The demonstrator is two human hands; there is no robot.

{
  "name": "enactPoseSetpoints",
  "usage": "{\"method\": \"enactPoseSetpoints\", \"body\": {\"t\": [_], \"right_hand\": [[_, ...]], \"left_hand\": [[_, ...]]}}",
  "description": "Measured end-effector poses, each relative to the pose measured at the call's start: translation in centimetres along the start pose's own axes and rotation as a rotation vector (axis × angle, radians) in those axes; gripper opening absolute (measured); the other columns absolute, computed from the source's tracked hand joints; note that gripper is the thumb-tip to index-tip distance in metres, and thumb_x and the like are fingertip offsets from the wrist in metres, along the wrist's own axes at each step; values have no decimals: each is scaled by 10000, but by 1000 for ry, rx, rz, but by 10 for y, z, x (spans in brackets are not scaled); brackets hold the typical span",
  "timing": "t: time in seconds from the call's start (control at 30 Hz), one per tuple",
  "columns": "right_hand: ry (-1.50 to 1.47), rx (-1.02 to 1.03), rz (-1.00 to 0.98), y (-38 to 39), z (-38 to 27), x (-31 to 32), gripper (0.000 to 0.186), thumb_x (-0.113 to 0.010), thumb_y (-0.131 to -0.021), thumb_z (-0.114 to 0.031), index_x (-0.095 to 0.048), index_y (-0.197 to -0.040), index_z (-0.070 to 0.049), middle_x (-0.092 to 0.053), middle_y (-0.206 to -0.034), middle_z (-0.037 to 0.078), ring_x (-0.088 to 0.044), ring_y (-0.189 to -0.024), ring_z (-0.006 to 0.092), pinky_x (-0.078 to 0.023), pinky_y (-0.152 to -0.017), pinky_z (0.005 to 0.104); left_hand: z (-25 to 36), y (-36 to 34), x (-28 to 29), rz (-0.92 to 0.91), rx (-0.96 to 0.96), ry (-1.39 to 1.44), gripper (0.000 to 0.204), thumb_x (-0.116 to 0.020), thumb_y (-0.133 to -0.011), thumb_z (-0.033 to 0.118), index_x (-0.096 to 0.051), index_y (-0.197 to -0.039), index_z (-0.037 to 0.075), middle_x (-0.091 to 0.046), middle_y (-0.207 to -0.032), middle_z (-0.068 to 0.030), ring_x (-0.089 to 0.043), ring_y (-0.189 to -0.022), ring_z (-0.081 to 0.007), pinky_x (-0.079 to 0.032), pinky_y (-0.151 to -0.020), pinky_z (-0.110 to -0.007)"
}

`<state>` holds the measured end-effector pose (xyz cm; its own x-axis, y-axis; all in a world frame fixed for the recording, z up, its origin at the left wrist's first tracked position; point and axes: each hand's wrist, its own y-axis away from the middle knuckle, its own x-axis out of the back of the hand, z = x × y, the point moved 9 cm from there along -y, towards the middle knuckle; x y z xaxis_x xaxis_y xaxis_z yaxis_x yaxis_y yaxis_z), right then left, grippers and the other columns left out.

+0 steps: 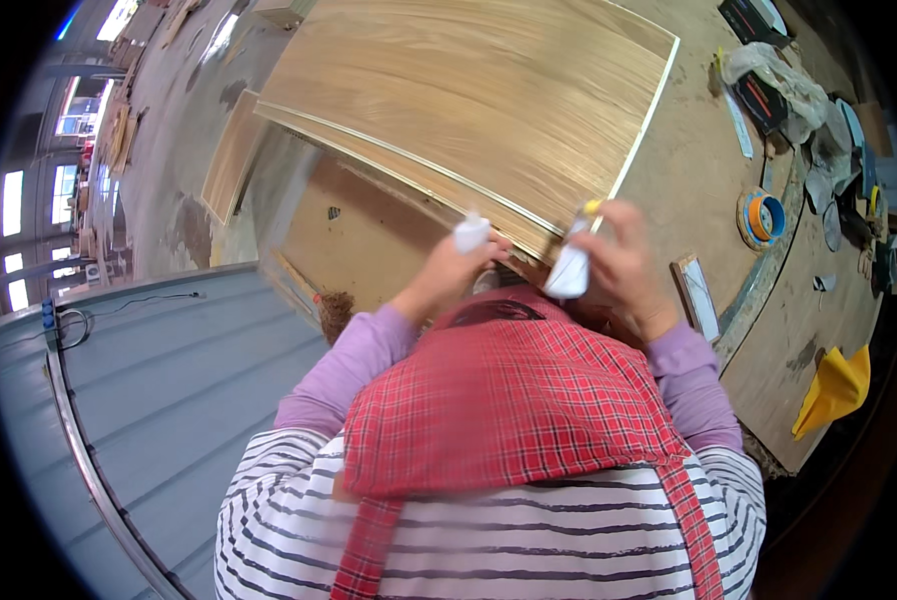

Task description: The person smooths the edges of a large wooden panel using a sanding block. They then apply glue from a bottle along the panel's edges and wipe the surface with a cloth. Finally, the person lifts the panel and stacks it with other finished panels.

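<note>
A single view comes from a wide fisheye camera worn on the person's head, looking steeply down over the chest. It sits very near the red checked apron [509,400] and the raised hands, left [457,262] and right [619,262]. Beyond them lies the large pale wooden panel [489,100] on the surface [689,170]. Straight edges bend toward the dark round rim.

My left hand [447,268] pinches a small white cap [471,232], and my right hand [621,262] grips a white tube [570,268]. Both sit at the near corner of the big wooden panel [489,90], above my red checked apron [509,400].
</note>
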<state>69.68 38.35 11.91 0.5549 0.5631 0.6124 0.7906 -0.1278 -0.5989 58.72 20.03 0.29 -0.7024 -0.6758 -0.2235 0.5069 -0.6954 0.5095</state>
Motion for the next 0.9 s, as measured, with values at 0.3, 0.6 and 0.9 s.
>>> {"method": "enactPoseSetpoints", "body": {"t": [0.3, 0.6, 0.9], "right_hand": [[-333, -146, -259, 5, -48, -54, 205, -700, -751, -31, -689, -945, -96, -576, -946, 104, -590, -828, 251, -490, -673, 337], [-434, -335, -251, 22, -51, -85, 289, -647, -747, 76, -701, -977, -91, -563, -1031, 127, -599, -881, 250, -492, -749, 306], [-782, -1118, 38, 64, -28, -133, 229, -617, -902, -134, -629, -1083, 7, -613, -957, 17, -579, -871, 106, -471, -748, 250]], "left_hand": [[-17, -17, -21, -107, 34, 259, 103, -576, -859, 81, -582, -961, 65, -580, -849, -8, -542, -734, -98, -446, -655, -241], [-6, -6, 0, -145, 72, 208, 207, -686, -840, 83, -590, -1022, 60, -601, -806, -12, -549, -626, -83, -460, -572, -217], [16, -9, 17, -51, -133, 197, 201, -695, -830, 42, -612, -1012, 50, -621, -894, 5, -603, -773, -73, -514, -687, -222]]}}
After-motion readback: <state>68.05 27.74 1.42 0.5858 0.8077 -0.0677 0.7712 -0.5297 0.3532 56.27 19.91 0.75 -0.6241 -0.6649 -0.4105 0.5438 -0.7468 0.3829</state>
